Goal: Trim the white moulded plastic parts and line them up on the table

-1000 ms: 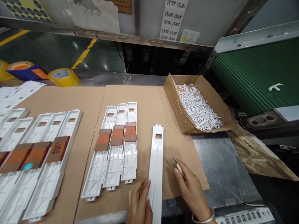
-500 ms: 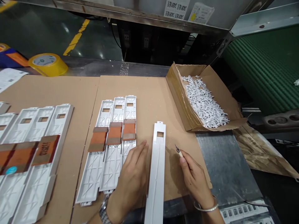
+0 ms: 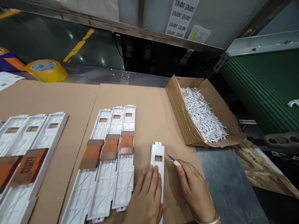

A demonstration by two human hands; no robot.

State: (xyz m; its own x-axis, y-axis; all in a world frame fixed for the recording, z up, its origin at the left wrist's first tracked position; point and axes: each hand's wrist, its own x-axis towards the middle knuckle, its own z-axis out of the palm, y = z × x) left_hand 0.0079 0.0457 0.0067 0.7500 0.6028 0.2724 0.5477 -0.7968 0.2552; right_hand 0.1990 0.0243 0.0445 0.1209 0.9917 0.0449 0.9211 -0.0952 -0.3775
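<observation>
My left hand (image 3: 147,193) lies with its fingers stretched out across a long white plastic strip (image 3: 158,152), which has a rectangular window near its far end. To the right of that strip, my right hand (image 3: 195,188) is closed around a craft knife (image 3: 174,161) with a pale handle. The blade points up and to the left, apart from the strip. Left of my hands lies a row of three ribbed white plastic strips (image 3: 123,183), each with an orange-brown tape-like block (image 3: 109,149) across it. The lower end of the strip under my left hand is hidden.
An open cardboard box (image 3: 175,105) of small white plastic pieces (image 3: 203,115) stands at the back right. Further white strips (image 3: 50,137) lie at the left. A yellow tape roll (image 3: 48,71) sits at the back left. Beyond the box is a green conveyor belt (image 3: 263,81).
My left hand has moved from beside the strip onto it. The strip now sits lower in view, and the knife is closer to its windowed end. The camera view has shifted up.
</observation>
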